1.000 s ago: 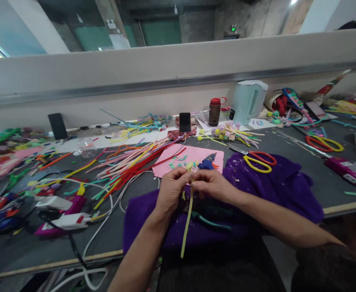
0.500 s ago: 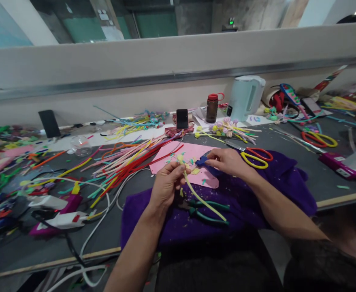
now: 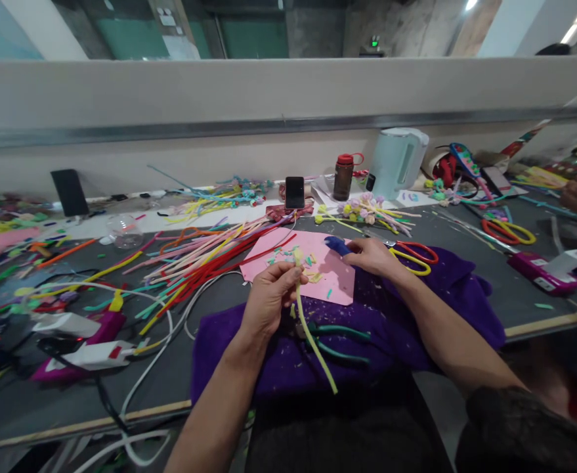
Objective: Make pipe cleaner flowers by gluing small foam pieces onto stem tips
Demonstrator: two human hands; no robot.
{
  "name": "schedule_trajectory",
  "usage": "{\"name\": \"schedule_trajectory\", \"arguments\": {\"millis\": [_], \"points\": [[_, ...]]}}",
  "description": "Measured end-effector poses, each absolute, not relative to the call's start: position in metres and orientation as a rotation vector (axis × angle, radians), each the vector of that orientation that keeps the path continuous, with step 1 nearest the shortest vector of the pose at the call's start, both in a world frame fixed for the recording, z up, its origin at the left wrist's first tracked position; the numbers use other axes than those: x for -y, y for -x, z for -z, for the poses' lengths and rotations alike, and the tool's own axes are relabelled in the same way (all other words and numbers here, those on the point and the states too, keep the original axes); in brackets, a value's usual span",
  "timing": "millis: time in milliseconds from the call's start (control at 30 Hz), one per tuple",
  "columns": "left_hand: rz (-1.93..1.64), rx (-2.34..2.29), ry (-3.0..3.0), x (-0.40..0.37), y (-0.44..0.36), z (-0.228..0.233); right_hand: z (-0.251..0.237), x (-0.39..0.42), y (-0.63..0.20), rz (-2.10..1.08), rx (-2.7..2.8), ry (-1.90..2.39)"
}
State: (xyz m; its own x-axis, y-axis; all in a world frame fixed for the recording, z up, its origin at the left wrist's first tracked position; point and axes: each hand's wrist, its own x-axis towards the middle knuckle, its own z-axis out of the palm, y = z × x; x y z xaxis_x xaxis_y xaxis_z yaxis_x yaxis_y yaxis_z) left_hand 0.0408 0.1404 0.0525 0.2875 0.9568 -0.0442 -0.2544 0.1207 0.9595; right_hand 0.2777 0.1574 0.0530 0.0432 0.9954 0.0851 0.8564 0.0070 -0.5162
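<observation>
Yellow pipe cleaner [image 3: 312, 335] pinched in left hand [image 3: 271, 295] — right hand [image 3: 374, 256] grips blue piece [image 3: 336, 245].

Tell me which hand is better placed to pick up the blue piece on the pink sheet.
Right. The right hand already rests on the blue piece at the edge of the pink sheet. The left hand is busy gripping the yellow-green pipe cleaner.

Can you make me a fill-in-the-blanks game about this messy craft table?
The left hand holds a ____ pipe cleaner.
The right hand touches a ____ piece.
The pink sheet lies partly on a ____ cloth.
Green-handled ____ rest on the cloth.
Missing: yellow; blue; purple; pliers.
</observation>
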Motion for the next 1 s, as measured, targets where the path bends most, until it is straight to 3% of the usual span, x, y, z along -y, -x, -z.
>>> {"name": "schedule_trajectory", "arguments": {"millis": [333, 767, 1000], "points": [[-1.055, -0.855, -1.068, -0.14, -0.041, -0.055, -0.055, -0.155, -0.281, -1.119, 1.187, 1.266], [-1.043, -0.874, -1.058, -0.14, -0.04, -0.056, -0.062, -0.146, -0.272, -1.407, 0.999, 0.862], [-1.086, -0.896, -1.013, -0.142, -0.037, -0.054, -0.075, -0.122, -0.252, -1.319, 1.237, 0.895]]}}
